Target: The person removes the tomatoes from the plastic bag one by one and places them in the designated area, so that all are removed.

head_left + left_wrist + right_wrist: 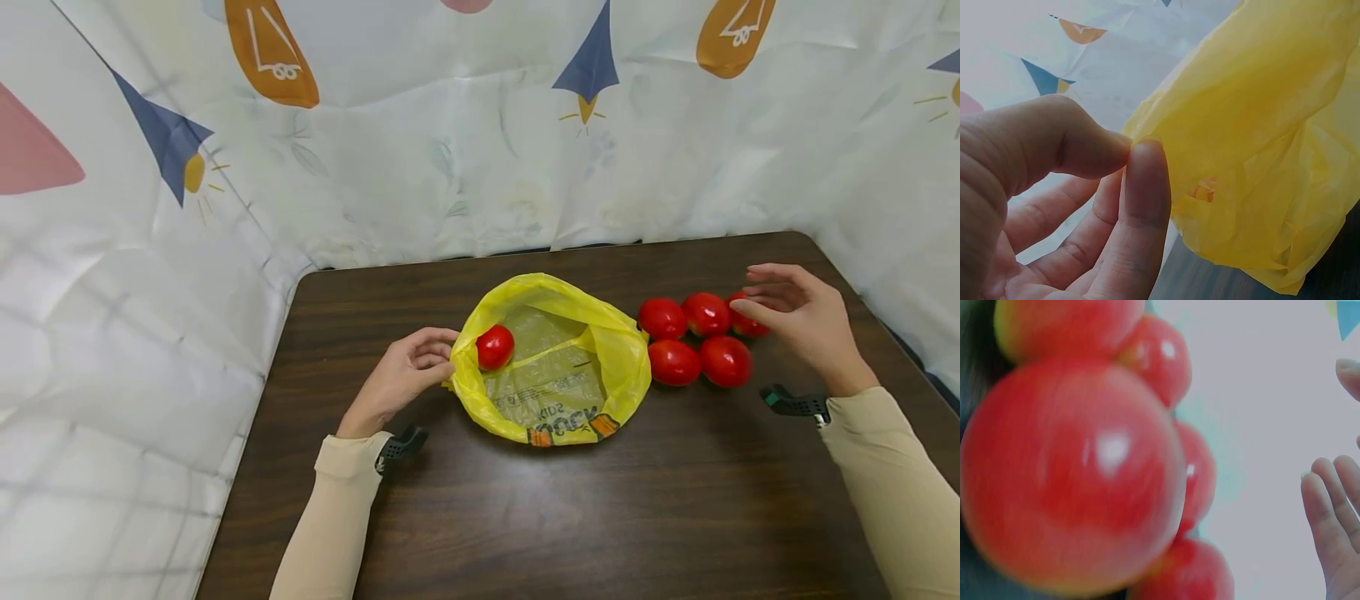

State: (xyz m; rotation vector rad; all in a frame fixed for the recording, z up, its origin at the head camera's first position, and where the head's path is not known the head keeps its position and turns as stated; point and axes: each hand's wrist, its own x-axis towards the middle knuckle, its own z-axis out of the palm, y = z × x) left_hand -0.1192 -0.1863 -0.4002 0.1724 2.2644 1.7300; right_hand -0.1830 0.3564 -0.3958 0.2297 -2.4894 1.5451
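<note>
A yellow plastic bag (636,367) with dark printing stands on the table, its mouth spread wide. Inside it, near the left wall, lies one red tomato (495,347). My left hand (401,375) pinches the left rim of the bag between thumb and forefinger, as the left wrist view shows up close on the yellow film (1254,125). To the right of the bag sit several glossy red tomatoes (725,361) in two rows. My right hand (813,325), fingers apart and holding nothing, hovers by the far right tomato (746,317) and partly covers it.
The dark wooden table (600,517) has its back edge against a white patterned cloth (420,167), which also hangs along the left and right sides. Each wrist carries a black band, the right one (795,403) close to the tomatoes.
</note>
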